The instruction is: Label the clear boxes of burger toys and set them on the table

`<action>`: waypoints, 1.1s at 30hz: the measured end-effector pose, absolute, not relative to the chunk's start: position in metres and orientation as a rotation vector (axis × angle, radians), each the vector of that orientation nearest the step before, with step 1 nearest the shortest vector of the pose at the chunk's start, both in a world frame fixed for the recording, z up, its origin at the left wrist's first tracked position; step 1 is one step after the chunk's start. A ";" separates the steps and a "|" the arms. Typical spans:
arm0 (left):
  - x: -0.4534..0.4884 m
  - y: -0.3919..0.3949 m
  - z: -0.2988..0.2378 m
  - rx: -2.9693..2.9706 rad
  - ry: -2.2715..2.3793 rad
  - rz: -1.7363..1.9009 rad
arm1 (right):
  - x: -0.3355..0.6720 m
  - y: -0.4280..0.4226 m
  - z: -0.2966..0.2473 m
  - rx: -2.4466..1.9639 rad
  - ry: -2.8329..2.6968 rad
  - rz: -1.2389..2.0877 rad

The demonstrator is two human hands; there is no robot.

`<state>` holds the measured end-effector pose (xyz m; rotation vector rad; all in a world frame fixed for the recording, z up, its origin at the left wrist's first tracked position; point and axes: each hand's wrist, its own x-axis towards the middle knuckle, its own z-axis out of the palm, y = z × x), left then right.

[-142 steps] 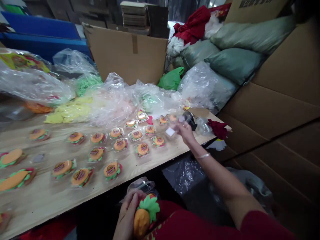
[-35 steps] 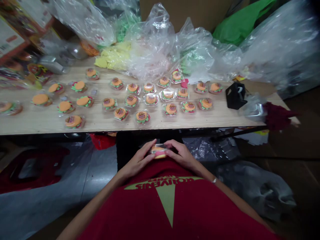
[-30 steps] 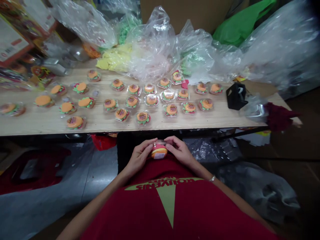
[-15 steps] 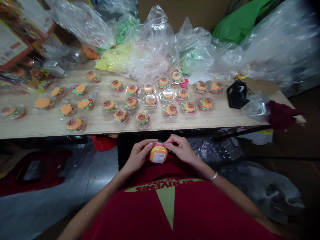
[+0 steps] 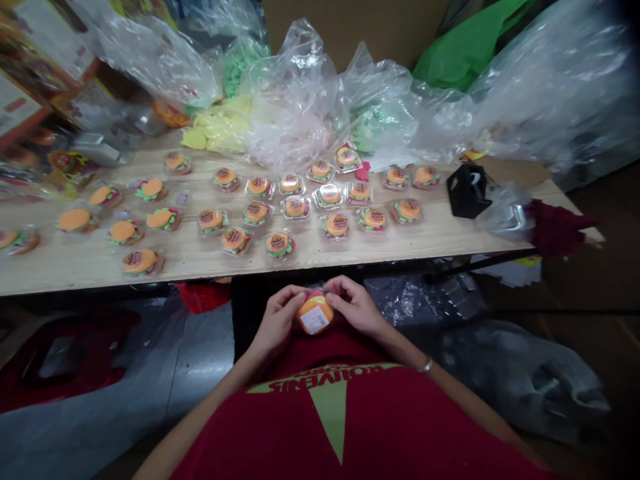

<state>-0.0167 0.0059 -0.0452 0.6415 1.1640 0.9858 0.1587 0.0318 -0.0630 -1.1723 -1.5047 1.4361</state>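
Between my two hands, just in front of the table edge, is a toy burger in a clear plastic case [image 5: 315, 315]. A white barcode label faces up on its orange bun. My left hand [image 5: 278, 319] grips the case's left side with thumb and fingers. At its upper right side, my right hand [image 5: 354, 307] pinches the case with bent fingers. On the wooden table [image 5: 210, 259] beyond, many similar burgers in clear cases stand in loose rows, among them a burger with a printed top [image 5: 280, 245].
A black tape dispenser [image 5: 467, 192] stands at the table's right, beside clear plastic shells [image 5: 506, 215] and a dark red cloth [image 5: 560, 228]. Plastic bags [image 5: 295, 100] with yellow and green pieces line the back. A red stool [image 5: 55, 357] is on the floor at left.
The burger case has tilted slightly in my hands, so its label sits at an angle. My head view has shifted a little, moving the table leftward in the picture.
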 end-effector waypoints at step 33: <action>-0.037 -0.025 -0.004 1.190 1.347 0.765 | 0.155 0.026 -0.022 -0.878 -1.947 1.523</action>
